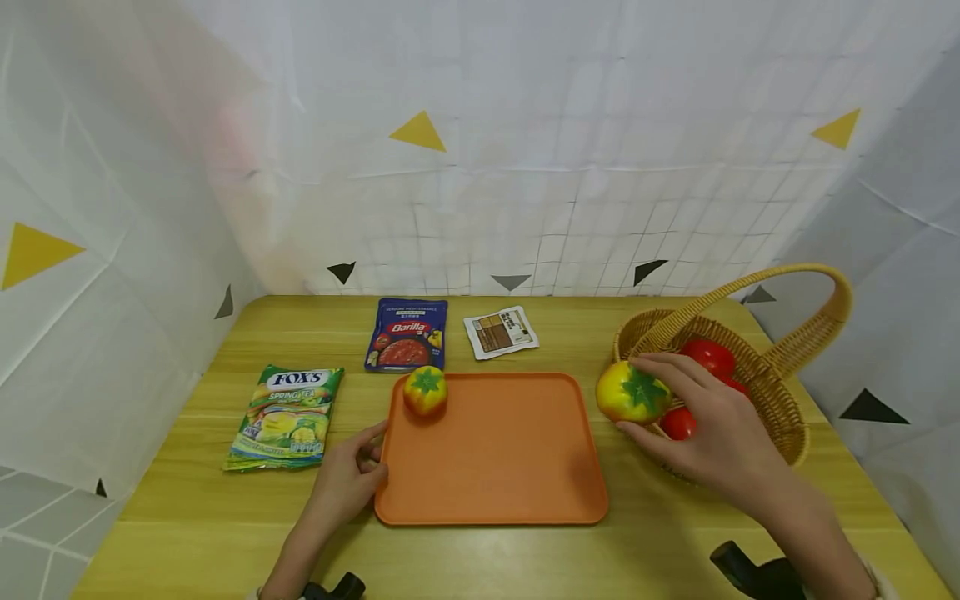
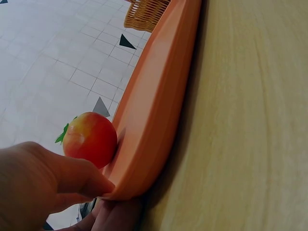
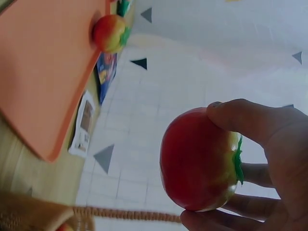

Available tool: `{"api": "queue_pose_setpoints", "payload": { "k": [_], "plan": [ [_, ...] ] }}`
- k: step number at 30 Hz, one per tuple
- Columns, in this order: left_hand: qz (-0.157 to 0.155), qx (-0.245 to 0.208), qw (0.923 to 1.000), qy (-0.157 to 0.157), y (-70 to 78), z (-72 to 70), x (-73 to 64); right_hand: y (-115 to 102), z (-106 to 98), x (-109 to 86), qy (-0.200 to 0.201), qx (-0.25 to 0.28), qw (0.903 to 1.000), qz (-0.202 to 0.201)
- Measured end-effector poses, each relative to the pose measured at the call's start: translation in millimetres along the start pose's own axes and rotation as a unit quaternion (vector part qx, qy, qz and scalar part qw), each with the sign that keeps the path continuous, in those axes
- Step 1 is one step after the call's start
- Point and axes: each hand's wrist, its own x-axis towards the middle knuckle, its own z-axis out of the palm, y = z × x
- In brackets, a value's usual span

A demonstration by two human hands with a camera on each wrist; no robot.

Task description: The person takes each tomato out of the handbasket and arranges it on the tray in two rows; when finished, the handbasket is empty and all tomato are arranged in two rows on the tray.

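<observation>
My right hand [image 1: 720, 425] holds a yellow-and-red tomato [image 1: 628, 393] with a green leafy top, between thumb and fingers. It is up beside the near left rim of a wicker basket [image 1: 787, 417]; in the right wrist view the tomato's [image 3: 192, 161] underside is deep red. My left hand [image 1: 348, 479] pinches the left rim of an orange tray [image 1: 495, 467], thumb and fingers at its edge. A similar tomato [image 1: 425, 392] sits in the tray's far left corner. Red tomatoes [image 1: 708, 357] lie in the basket, partly hidden by my right hand.
Left of the tray lies a green Fox's candy bag [image 1: 288, 417]. Behind it are a blue Barilla pouch [image 1: 408, 333] and a small white-and-brown packet [image 1: 501, 332]. The basket's tall handle [image 1: 817, 275] arches up at the right. A white curtain [image 1: 510, 167] hangs behind the table.
</observation>
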Motion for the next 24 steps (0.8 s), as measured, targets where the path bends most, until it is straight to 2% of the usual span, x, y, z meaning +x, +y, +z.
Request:
{"api": "queue_pose_setpoints", "payload": {
  "k": [5, 24],
  "plan": [
    [0.002, -0.001, 1.0000, 0.001, 0.4, 0.1, 0.3, -7, 13, 7.4, -0.014, 0.022, 0.9995, -0.018],
    [-0.002, 0.005, 1.0000, 0.001, -1.3, 0.9, 1.2, -21, 58, 27.8, -0.058, 0.072, 0.9950, -0.036]
  ]
}}
